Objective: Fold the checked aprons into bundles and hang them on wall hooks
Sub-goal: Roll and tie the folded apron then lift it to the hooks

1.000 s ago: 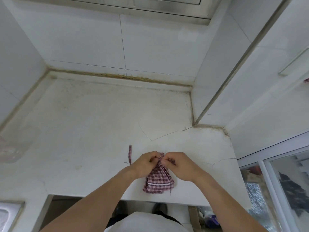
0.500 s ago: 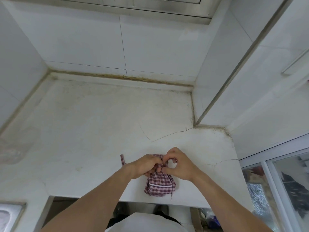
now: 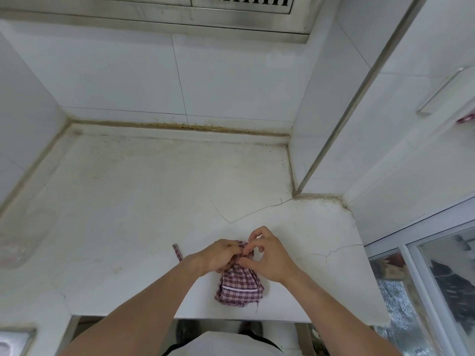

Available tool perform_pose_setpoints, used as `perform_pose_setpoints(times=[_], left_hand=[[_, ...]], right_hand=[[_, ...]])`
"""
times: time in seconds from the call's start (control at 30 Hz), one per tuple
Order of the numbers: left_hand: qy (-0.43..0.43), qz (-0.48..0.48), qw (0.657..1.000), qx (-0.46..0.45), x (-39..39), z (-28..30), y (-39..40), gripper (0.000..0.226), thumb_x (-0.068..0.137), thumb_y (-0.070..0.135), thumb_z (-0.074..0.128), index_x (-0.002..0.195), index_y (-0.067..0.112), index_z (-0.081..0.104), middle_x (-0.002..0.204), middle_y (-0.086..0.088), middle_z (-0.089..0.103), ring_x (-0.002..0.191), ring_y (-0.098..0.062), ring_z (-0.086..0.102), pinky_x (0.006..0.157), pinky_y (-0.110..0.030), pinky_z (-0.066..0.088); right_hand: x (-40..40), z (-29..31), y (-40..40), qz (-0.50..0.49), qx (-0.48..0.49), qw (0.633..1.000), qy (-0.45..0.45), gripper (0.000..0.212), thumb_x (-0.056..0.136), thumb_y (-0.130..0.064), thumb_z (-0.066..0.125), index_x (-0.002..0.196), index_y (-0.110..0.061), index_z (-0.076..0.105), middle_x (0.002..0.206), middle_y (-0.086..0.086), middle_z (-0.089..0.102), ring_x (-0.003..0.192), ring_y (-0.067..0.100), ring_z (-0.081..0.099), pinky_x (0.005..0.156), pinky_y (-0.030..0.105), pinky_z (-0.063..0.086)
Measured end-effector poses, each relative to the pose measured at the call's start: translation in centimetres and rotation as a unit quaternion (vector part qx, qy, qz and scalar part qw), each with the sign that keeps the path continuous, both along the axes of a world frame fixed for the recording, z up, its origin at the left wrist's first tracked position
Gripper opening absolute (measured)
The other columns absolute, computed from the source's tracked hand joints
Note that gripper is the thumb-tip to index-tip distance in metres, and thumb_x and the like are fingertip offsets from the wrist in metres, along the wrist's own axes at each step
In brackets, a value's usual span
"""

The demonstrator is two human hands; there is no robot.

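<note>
Both hands pinching the apron bundle's (image 3: 240,289) gathered top: left hand (image 3: 218,256), right hand (image 3: 270,255). Strap (image 3: 177,251) trailing left. Best cinched tight before lifting.

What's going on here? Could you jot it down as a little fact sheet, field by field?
Place: white countertop, cracked, in a tiled corner
Item: checked apron bundle near the front edge
Left hand: grips the bundle's gathered top
Right hand: pinches at the same top
Loose strap: lies on the counter, left of the hands
Stage: bundle looks folded, top being tied; not yet hung
Hooks: none clearly seen
</note>
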State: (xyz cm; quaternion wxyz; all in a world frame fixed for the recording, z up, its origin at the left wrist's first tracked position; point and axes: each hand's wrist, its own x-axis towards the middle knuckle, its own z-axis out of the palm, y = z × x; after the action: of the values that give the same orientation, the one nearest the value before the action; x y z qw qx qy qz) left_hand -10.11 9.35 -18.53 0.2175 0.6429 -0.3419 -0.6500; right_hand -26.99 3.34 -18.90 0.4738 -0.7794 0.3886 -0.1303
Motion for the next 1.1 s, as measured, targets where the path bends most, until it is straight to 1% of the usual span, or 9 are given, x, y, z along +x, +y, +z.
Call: perform_pose_setpoints(times=[0.13, 0.23, 0.37, 0.53, 0.63, 0.7, 0.8, 0.97, 1.1], left_hand=[[-0.019, -0.036, 0.999, -0.009, 0.0, 0.1, -0.3, 0.021, 0.101, 0.022, 0.046, 0.1, 0.008, 0.062, 0.061, 0.002, 0.042, 0.045, -0.01, 0.032, 0.045, -0.022, 0.025], [-0.044, -0.056, 0.997, -0.026, -0.4, 0.5, -0.4, 0.021, 0.102, 0.024, 0.047, 0.101, 0.017, 0.068, 0.053, 0.016, 0.051, 0.044, 0.0, 0.043, 0.045, -0.013, 0.032], [-0.004, -0.028, 0.999, -0.016, -0.4, 0.5, -0.3, 0.024, 0.098, 0.018, 0.049, 0.076, 0.017, 0.056, 0.061, 0.002, 0.05, 0.043, -0.007, 0.036, 0.043, -0.018, 0.025], [0.011, -0.029, 0.999, -0.025, -0.2, 0.4, -0.3, 0.026, 0.098, 0.015, 0.049, 0.077, 0.017, 0.062, 0.064, -0.001, 0.053, 0.044, -0.008, 0.036, 0.043, -0.02, 0.024], [0.021, -0.009, 0.999, -0.036, -0.1, -0.2, -0.1, 0.025, 0.102, 0.019, 0.047, 0.09, 0.011, 0.066, 0.06, 0.0, 0.05, 0.046, -0.01, 0.035, 0.044, -0.02, 0.026], [0.011, -0.001, 0.999, -0.042, 0.0, -0.6, 0.0, 0.028, 0.105, 0.022, 0.044, 0.087, 0.011, 0.061, 0.062, -0.003, 0.05, 0.046, -0.011, 0.038, 0.046, -0.021, 0.029], [-0.008, -0.038, 0.998, -0.056, 0.1, -0.7, 0.1, 0.03, 0.107, 0.026, 0.041, 0.086, 0.012, 0.056, 0.06, 0.0, 0.053, 0.048, -0.011, 0.042, 0.048, -0.02, 0.033], [-0.005, -0.01, 0.997, -0.07, -0.1, -1.0, 0.2, 0.024, 0.105, 0.024, 0.049, 0.087, 0.008, 0.056, 0.062, -0.002, 0.057, 0.048, -0.011, 0.046, 0.051, -0.023, 0.038], [0.041, 0.077, 0.993, -0.079, -0.5, -1.7, 0.6, 0.017, 0.102, 0.023, 0.055, 0.1, 0.009, 0.046, 0.07, -0.007, 0.063, 0.056, -0.018, 0.05, 0.055, -0.029, 0.043]], right_hand=[[0.0, 0.0, -0.1, -0.029, 0.015, 0.999, 0.003, 0.022, 0.067, -0.032, 0.091, 0.084, -0.023, 0.081, 0.108, -0.01, 0.049, 0.085, -0.006, 0.051, 0.073, 0.011, 0.04], [0.0, 0.0, 0.0, -0.05, 0.045, 0.998, -0.007, 0.025, 0.064, -0.027, 0.093, 0.086, -0.023, 0.081, 0.104, -0.008, 0.05, 0.079, -0.007, 0.05, 0.071, 0.012, 0.041], [-0.3, -0.3, -0.1, -0.054, 0.084, 0.995, -0.016, 0.015, 0.068, -0.023, 0.09, 0.08, -0.019, 0.082, 0.097, -0.009, 0.053, 0.072, -0.003, 0.049, 0.067, 0.016, 0.041], [-0.5, -0.6, 0.1, 0.017, 0.048, 0.999, 0.01, 0.003, 0.084, -0.019, 0.079, 0.082, -0.018, 0.076, 0.108, -0.001, 0.049, 0.08, -0.006, 0.049, 0.076, 0.012, 0.041], [-0.8, -0.5, 0.1, 0.032, 0.125, 0.992, -0.004, 0.003, 0.085, -0.017, 0.077, 0.085, -0.014, 0.075, 0.115, -0.001, 0.049, 0.084, -0.002, 0.051, 0.079, 0.015, 0.043], [-0.7, -0.3, 0.3, 0.001, 0.235, 0.971, -0.046, 0.004, 0.084, -0.007, 0.076, 0.084, -0.01, 0.075, 0.117, -0.001, 0.051, 0.096, 0.004, 0.057, 0.081, 0.016, 0.046], [-0.2, -0.2, 0.8, -0.051, 0.366, 0.924, -0.095, 0.007, 0.071, -0.006, 0.075, 0.073, -0.011, 0.071, 0.115, 0.0, 0.051, 0.077, 0.006, 0.054, 0.065, 0.017, 0.042], [0.1, 0.0, 0.6, -0.047, 0.364, 0.927, -0.071, 0.008, 0.073, 0.002, 0.071, 0.076, -0.006, 0.07, 0.122, 0.008, 0.055, 0.103, 0.017, 0.062, 0.08, 0.019, 0.05], [0.0, -0.4, 0.5, -0.117, 0.48, 0.848, -0.192, 0.028, 0.073, -0.009, 0.073, 0.096, 0.005, 0.068, 0.091, 0.023, 0.065, 0.089, 0.038, 0.063, 0.083, 0.038, 0.053]])
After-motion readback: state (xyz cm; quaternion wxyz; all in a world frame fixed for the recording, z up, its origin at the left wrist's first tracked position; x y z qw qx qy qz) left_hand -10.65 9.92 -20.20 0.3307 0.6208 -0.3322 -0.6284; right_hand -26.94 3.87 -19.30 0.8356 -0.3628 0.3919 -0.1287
